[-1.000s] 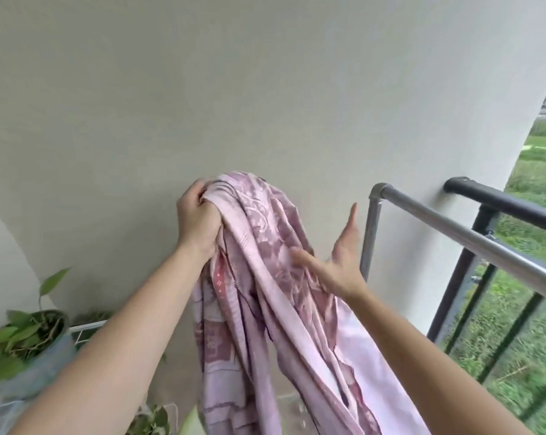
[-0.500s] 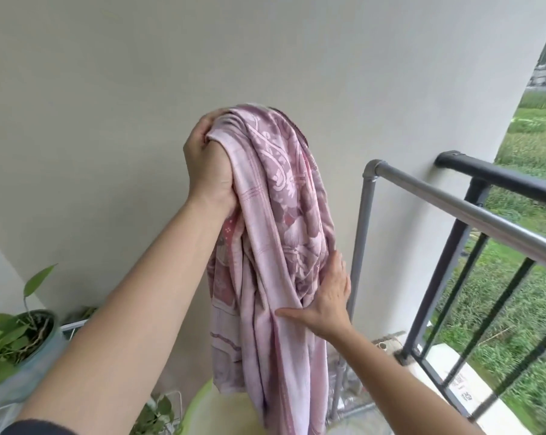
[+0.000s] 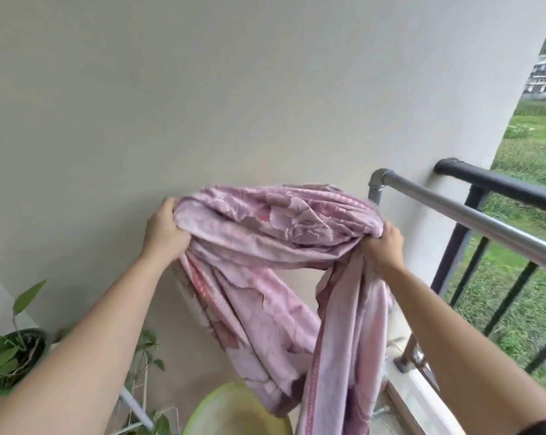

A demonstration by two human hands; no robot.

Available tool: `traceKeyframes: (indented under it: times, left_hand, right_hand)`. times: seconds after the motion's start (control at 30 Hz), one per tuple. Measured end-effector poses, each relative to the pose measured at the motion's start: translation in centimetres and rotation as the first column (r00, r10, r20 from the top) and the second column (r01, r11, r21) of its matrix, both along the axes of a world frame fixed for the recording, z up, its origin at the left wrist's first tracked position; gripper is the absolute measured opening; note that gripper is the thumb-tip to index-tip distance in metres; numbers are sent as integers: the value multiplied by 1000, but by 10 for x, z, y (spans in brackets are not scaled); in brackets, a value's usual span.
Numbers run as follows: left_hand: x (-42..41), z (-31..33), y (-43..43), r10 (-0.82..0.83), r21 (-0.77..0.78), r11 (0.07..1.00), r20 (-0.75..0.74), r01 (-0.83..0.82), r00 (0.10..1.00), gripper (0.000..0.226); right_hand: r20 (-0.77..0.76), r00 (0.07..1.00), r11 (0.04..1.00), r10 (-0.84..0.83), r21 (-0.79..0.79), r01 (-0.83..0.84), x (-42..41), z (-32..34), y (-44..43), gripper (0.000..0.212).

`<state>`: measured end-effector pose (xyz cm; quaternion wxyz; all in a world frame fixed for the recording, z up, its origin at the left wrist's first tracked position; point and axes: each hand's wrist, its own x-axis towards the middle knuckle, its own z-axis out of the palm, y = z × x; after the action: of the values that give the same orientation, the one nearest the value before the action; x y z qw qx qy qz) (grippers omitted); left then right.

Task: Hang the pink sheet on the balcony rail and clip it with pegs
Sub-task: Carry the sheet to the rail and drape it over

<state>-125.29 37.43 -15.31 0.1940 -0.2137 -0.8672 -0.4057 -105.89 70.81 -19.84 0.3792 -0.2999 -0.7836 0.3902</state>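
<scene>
The pink patterned sheet (image 3: 265,221) is bunched and stretched sideways between my two hands in front of the wall. My left hand (image 3: 163,229) grips its left end. My right hand (image 3: 384,246) grips a gathered part at the right, close to the end of the grey metal rail (image 3: 453,211). Two long folds hang down from the hands toward a green basin. The sheet does not touch the rail. No pegs are in view.
A black balcony railing (image 3: 503,186) with vertical bars runs behind the grey rail at the right. A green basin (image 3: 234,412) sits below the sheet. Potted plants (image 3: 11,353) on a white wire rack stand at the lower left. A plain wall fills the background.
My left hand has come down from head height. My right hand went from resting flat on the hanging sheet to gripping it, and both hands pulled it out sideways.
</scene>
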Motion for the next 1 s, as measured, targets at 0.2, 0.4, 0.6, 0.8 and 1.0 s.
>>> traceKeyframes:
  times: [0.2,0.4,0.6,0.8,1.0]
  left_hand:
    - [-41,-147,23,-138,-328,899,415,290,899,49]
    - [-9,-169,55,-283,-302,789,595,535,753,133]
    - [73,-115,113,-556,182,831,273,525,785,170]
    - [91,-126,144,-549,250,835,431,490,716,112]
    - [9,-89,117,-477,-190,796,388,575,788,48]
  right_hand:
    - [-224,975,999,1,42,8,-23,80,-13,22]
    - [-216,969,982,115,171,-78,-42,109,-41,19]
    - [-254,965,989,66,143,-30,-60,110,-57,12]
    - [-267,963,997,25,71,-6,-53,108,-54,19]
    - [3,987,924,-163,350,152,-18,106,-17,7]
